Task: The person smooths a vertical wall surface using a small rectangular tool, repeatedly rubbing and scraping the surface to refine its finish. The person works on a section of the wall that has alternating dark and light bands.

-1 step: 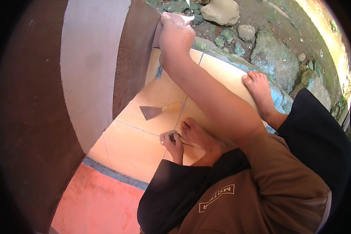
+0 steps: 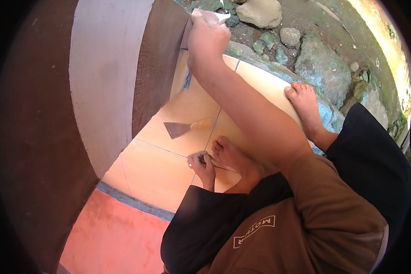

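Note:
Held in my right hand (image 2: 209, 40) is a folded sheet of sandpaper (image 2: 213, 17), mauve-brown with a white corner. The hand is at the far edge of the brown and pale grey striped wall (image 2: 160, 59), and the sheet lies along that edge. My left hand (image 2: 202, 165) rests low over the tiles beside my foot, fingers curled in and smudged grey, a ring on one of them. Whatever is in its fingers is hidden. A putty knife (image 2: 178, 129) with a yellowish handle lies on the tiles between the wall and my left hand.
My bare feet (image 2: 235, 157) stand on the peach tiled floor (image 2: 155, 169). Rocks (image 2: 323, 68) and soil border the tiles at the far right. A red floor (image 2: 114, 233) begins at the near left, past a grey strip (image 2: 132, 199).
My right hand and the sandpaper have shifted very slightly up along the wall's edge. My left hand and the putty knife stay in place.

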Tool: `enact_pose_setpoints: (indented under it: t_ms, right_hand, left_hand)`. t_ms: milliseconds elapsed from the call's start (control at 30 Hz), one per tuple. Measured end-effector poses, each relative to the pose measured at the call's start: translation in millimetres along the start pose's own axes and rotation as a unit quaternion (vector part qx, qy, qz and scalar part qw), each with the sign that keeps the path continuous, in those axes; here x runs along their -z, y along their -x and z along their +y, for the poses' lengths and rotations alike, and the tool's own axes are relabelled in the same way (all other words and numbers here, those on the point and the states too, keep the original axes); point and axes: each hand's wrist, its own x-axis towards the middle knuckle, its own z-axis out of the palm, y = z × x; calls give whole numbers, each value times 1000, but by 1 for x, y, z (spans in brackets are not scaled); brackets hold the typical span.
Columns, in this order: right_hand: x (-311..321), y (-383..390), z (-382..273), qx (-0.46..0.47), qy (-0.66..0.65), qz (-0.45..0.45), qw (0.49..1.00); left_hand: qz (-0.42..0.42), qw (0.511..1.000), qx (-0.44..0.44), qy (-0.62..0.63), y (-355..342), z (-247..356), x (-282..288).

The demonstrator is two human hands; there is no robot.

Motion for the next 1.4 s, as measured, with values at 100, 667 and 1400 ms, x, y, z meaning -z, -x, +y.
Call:
enact_pose_setpoints:
  t_ms: [100,667,1400]
  right_hand:
    - [-3,-12,-9,-37,-23,4,999]
    - [-3,-19,-9,-95,3,6,995]
    - [-1,-3,-3,-80,-2,-6,997]
  left_hand:
    - [3,1000,1,21,0,4,-2]
    - [11,999,19,47,-4,15,-4]
    - [19,998,13,61,3,-2,-1]
